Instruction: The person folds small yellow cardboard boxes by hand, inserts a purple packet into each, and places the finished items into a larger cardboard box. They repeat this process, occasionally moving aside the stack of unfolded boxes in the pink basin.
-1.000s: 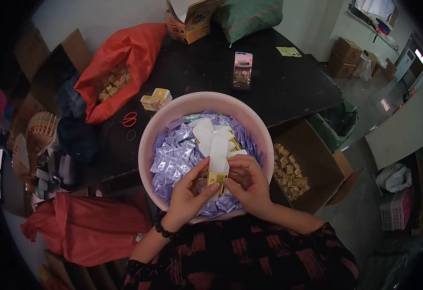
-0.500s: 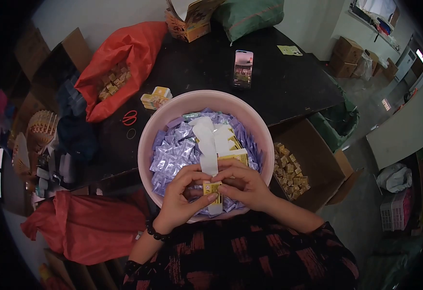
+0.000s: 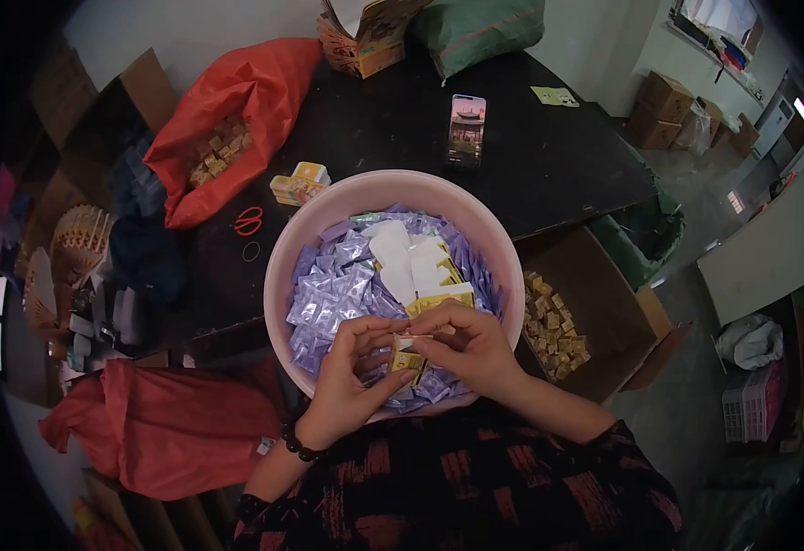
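Over the near part of a pink tub [image 3: 278,275], my left hand [image 3: 358,363] grips the left side of a small yellow box [image 3: 406,358]. My right hand [image 3: 468,347] pinches the same box from the right, its fingers near the top edge. A bit of white shows at the box's upper end. Purple shiny packets [image 3: 330,298] fill the tub. White paper pieces [image 3: 391,257] and flat yellow cards [image 3: 446,296] lie on the packets just beyond my hands.
A dark table [image 3: 549,156] bears a phone [image 3: 466,133], red scissors [image 3: 249,220], yellow-white boxes [image 3: 301,184] and a red bag [image 3: 264,110] of small boxes. At right stands a carton [image 3: 604,312] with many small boxes. A red sack [image 3: 172,427] lies at left.
The long white strip that ran beneath the box between my hands now shows only beyond them. The box is turned a little, and my right fingers have shifted on its top.
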A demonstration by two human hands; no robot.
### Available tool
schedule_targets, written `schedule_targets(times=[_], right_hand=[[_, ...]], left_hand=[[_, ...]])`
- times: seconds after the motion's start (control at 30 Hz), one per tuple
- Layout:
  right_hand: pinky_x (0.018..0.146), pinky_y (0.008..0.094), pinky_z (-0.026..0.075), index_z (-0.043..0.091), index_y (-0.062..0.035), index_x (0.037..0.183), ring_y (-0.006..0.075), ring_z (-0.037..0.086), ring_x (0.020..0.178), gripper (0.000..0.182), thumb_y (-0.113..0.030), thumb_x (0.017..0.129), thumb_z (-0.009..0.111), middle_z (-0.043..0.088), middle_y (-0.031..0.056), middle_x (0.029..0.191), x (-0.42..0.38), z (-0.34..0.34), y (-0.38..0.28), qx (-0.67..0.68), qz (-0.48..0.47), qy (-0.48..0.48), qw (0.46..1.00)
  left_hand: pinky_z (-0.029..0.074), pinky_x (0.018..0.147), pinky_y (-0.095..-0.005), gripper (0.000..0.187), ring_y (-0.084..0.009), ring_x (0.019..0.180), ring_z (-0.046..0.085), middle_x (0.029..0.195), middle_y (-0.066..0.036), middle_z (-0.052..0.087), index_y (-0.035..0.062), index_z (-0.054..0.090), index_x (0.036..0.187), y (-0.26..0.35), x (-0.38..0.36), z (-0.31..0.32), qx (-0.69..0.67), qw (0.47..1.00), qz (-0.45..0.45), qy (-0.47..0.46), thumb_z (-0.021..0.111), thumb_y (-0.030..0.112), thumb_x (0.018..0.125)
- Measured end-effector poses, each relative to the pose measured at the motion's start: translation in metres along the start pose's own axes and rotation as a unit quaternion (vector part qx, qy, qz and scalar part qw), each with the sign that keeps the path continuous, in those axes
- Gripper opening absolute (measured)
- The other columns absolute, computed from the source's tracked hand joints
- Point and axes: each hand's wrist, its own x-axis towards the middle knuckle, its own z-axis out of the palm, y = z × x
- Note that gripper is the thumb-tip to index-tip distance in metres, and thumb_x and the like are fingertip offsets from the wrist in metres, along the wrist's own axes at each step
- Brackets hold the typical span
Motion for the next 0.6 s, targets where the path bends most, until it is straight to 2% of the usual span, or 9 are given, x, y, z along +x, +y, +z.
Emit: schedule_targets(times=[0.07, 0.13, 0.17, 0.23, 0.33, 0.47, 0.53, 0.57, 0.6], right_hand=[[0.090, 0.0261, 0.049, 0.061, 0.0022, 0.101, 0.0137, 0.060, 0.100, 0.013, 0.001, 0.088, 0.063, 0.058, 0.0066, 0.104, -0.001, -0.001, -0.001, -0.013, -0.022, 0.007, 1.000], [0.089, 0.0286, 0.049, 0.064, 0.0006, 0.103, 0.0171, 0.059, 0.104, 0.015, 0.002, 0.088, 0.062, 0.058, 0.0080, 0.109, -0.002, -0.007, -0.003, -0.122, -0.048, -0.042, 0.990], [0.089, 0.0286, 0.049, 0.064, 0.0006, 0.103, 0.0171, 0.059, 0.104, 0.015, 0.002, 0.088, 0.062, 0.058, 0.0080, 0.109, -0.002, -0.008, -0.005, -0.122, -0.048, -0.042, 0.990], [0.084, 0.0296, 0.049, 0.065, 0.0010, 0.105, 0.0208, 0.061, 0.101, 0.016, 0.000, 0.089, 0.062, 0.061, 0.0096, 0.107, -0.003, -0.008, -0.008, -0.239, -0.086, -0.044, 0.966], [0.085, 0.0313, 0.048, 0.065, 0.0004, 0.105, 0.0231, 0.061, 0.100, 0.017, -0.001, 0.089, 0.061, 0.062, 0.0105, 0.104, -0.005, -0.004, -0.007, -0.289, -0.135, -0.055, 0.946], [0.083, 0.0319, 0.049, 0.065, 0.0002, 0.106, 0.0257, 0.062, 0.098, 0.018, -0.003, 0.089, 0.060, 0.062, 0.0136, 0.104, 0.015, -0.027, -0.014, -0.323, -0.129, -0.111, 0.931], [0.084, 0.0362, 0.050, 0.064, 0.0006, 0.107, 0.0320, 0.061, 0.099, 0.021, -0.004, 0.088, 0.059, 0.062, 0.0181, 0.105, 0.039, -0.050, -0.002, -0.489, -0.121, 0.083, 0.860], [0.084, 0.0362, 0.050, 0.064, 0.0006, 0.107, 0.0320, 0.061, 0.099, 0.021, -0.004, 0.088, 0.059, 0.062, 0.0181, 0.105, 0.050, -0.058, 0.003, -0.489, -0.124, 0.083, 0.859], [0.085, 0.0386, 0.049, 0.064, 0.0007, 0.109, 0.0346, 0.060, 0.100, 0.024, -0.003, 0.086, 0.058, 0.062, 0.0197, 0.104, 0.061, -0.067, 0.008, -0.574, -0.063, 0.086, 0.812]], left_hand=[[0.048, 0.097, -0.0345, 0.056, -0.0200, 0.119, 0.054, 0.131, -0.011, 0.051, 0.0073, 0.037, 0.124, 0.000, -0.001, 0.000, 0.003, 1.000, 0.001, -0.004, 0.072, -0.001, 0.081], [0.049, 0.096, -0.0342, 0.047, -0.0200, 0.119, 0.054, 0.131, -0.011, 0.052, 0.0049, 0.045, 0.122, 0.001, -0.001, 0.000, 0.002, 1.000, 0.009, 0.005, 0.070, -0.001, 0.083], [0.049, 0.096, -0.0342, 0.047, -0.0200, 0.119, 0.054, 0.131, -0.011, 0.052, 0.0049, 0.045, 0.122, 0.002, -0.001, -0.001, 0.002, 1.000, 0.009, 0.005, 0.070, -0.001, 0.083], [0.051, 0.094, -0.0333, 0.034, -0.0199, 0.118, 0.055, 0.131, -0.012, 0.053, 0.0023, 0.054, 0.116, 0.003, 0.000, -0.002, 0.033, 0.999, 0.015, -0.009, 0.067, -0.001, 0.085], [0.052, 0.093, -0.0320, 0.027, -0.0203, 0.116, 0.056, 0.131, -0.014, 0.053, 0.0009, 0.059, 0.112, 0.000, -0.001, -0.004, 0.028, 1.000, 0.001, 0.002, 0.066, -0.001, 0.086], [0.052, 0.093, -0.0309, 0.029, -0.0194, 0.119, 0.054, 0.128, -0.013, 0.054, 0.0014, 0.053, 0.113, -0.002, 0.000, -0.008, 0.068, 0.998, 0.006, -0.010, 0.064, -0.001, 0.087], [0.050, 0.094, -0.0306, 0.031, -0.0172, 0.119, 0.052, 0.123, -0.011, 0.055, 0.0031, 0.047, 0.114, -0.001, 0.002, -0.006, -0.054, 0.996, 0.009, 0.071, 0.063, -0.002, 0.088], [0.050, 0.094, -0.0306, 0.031, -0.0172, 0.119, 0.052, 0.123, -0.011, 0.055, 0.0031, 0.047, 0.114, -0.003, 0.004, -0.008, -0.053, 0.996, 0.011, 0.071, 0.063, -0.002, 0.088], [0.048, 0.095, -0.0301, 0.031, -0.0163, 0.118, 0.052, 0.122, -0.010, 0.054, 0.0043, 0.045, 0.113, -0.009, 0.005, -0.011, -0.094, 0.993, 0.012, 0.077, 0.063, -0.003, 0.088]])
